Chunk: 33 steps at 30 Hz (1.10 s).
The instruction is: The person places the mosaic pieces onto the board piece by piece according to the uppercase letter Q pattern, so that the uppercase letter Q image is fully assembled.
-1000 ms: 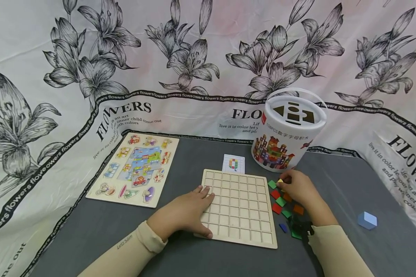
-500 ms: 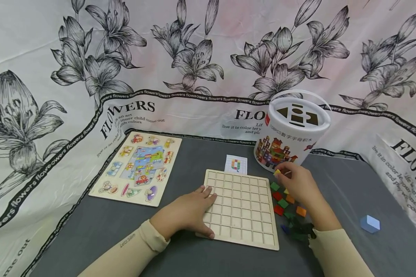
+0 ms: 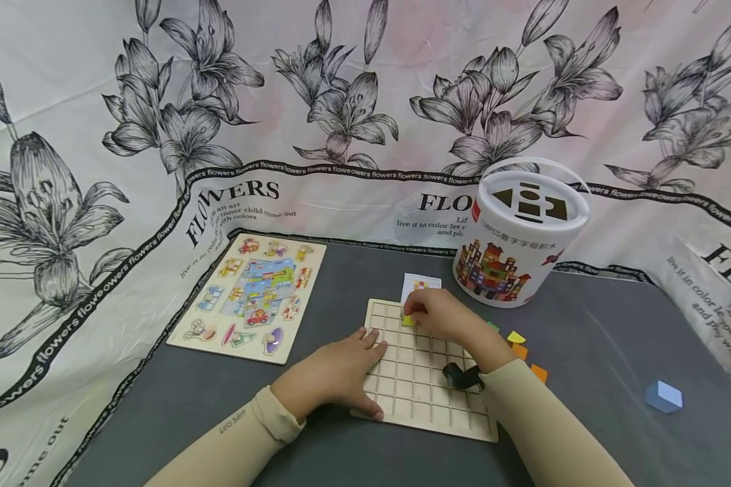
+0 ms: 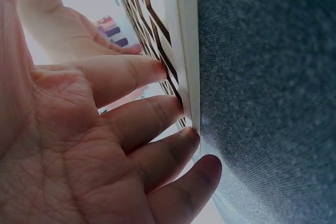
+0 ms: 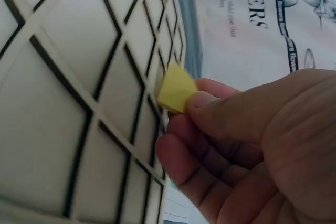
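Observation:
A wooden grid board [image 3: 402, 392] lies flat on the dark grey table. My left hand [image 3: 335, 368] rests on its left side with fingers spread, fingertips along the edge in the left wrist view. Between thumb and fingers my right hand [image 3: 441, 314] pinches a yellow tile [image 5: 177, 90] with a pointed corner, close over the grid's far rows. Behind the board's far edge, a small card [image 3: 413, 280] printed with coloured squares is partly covered by the right hand. Right of the board lie another yellow tile [image 3: 516, 337] and an orange tile [image 3: 539, 373]; the right forearm hides other tiles.
A white lidded bucket [image 3: 493, 260] with a handle stands at the back right. To the left lies a wooden picture puzzle [image 3: 307, 260] with knobbed pieces. A light blue cube [image 3: 664, 397] sits far right. A flower-printed cloth [image 3: 341, 210] hangs behind the table.
My right hand picked the yellow tile from the loose pile and carried it left, over the board's far rows. The left hand stays on the board; the view shifts slightly.

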Each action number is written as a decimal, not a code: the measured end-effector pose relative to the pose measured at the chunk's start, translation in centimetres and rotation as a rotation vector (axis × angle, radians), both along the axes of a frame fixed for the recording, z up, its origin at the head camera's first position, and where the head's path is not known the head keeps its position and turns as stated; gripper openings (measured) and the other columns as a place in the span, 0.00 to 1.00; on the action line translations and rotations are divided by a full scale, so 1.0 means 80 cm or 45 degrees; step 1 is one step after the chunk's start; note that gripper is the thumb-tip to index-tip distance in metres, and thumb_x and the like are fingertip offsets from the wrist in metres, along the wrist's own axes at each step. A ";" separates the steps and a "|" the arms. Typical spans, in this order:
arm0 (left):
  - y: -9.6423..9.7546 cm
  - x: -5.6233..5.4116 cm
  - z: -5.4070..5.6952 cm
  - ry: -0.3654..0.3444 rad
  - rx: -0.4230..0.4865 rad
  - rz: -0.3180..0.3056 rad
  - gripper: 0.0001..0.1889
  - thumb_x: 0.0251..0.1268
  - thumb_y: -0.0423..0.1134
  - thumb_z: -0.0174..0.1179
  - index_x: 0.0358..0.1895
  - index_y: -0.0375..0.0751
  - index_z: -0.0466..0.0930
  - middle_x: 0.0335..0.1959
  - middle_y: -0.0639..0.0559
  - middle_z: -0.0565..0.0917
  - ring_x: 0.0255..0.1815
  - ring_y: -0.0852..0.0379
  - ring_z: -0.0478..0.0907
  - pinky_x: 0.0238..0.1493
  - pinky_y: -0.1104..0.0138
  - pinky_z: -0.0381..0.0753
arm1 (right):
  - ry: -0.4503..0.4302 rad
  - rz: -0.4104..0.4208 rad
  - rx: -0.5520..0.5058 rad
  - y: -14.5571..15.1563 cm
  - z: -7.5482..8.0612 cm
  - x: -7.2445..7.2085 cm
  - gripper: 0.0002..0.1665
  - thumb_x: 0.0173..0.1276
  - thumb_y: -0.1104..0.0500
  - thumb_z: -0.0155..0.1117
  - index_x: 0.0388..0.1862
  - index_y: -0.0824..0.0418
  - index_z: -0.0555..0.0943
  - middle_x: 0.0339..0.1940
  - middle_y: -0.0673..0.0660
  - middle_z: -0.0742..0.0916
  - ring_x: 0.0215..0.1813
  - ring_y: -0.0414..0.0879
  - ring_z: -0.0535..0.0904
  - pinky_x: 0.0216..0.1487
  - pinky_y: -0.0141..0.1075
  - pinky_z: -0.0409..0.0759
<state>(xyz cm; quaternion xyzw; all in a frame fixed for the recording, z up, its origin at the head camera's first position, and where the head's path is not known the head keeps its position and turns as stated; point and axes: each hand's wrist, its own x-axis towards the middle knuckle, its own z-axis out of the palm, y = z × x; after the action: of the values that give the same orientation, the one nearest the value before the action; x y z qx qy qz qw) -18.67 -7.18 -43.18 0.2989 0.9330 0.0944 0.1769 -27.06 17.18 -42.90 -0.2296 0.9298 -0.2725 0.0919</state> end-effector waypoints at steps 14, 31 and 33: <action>0.003 0.000 0.002 0.002 -0.003 -0.001 0.62 0.50 0.70 0.82 0.87 0.47 0.64 0.90 0.45 0.60 0.91 0.43 0.54 0.84 0.49 0.67 | 0.060 -0.022 0.024 -0.009 -0.012 0.007 0.10 0.77 0.71 0.66 0.39 0.60 0.90 0.39 0.54 0.89 0.40 0.43 0.80 0.48 0.43 0.82; 0.003 -0.001 0.001 -0.021 0.012 -0.005 0.63 0.50 0.70 0.82 0.87 0.46 0.63 0.90 0.44 0.58 0.92 0.43 0.52 0.84 0.49 0.67 | 0.109 -0.272 0.083 0.109 0.044 0.051 0.09 0.81 0.65 0.65 0.53 0.64 0.90 0.50 0.61 0.88 0.45 0.52 0.84 0.45 0.49 0.84; 0.001 -0.001 0.001 -0.016 0.009 -0.001 0.63 0.49 0.70 0.83 0.87 0.46 0.64 0.90 0.44 0.58 0.92 0.43 0.53 0.84 0.49 0.67 | 0.052 -0.303 0.149 0.128 0.036 0.060 0.08 0.80 0.63 0.67 0.50 0.64 0.90 0.47 0.60 0.89 0.41 0.50 0.83 0.41 0.47 0.83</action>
<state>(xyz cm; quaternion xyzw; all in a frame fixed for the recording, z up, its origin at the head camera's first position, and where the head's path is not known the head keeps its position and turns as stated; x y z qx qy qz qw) -18.75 -7.11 -43.10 0.2994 0.9313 0.0996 0.1818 -22.28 27.38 -39.98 -0.1173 0.9664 -0.2222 0.0531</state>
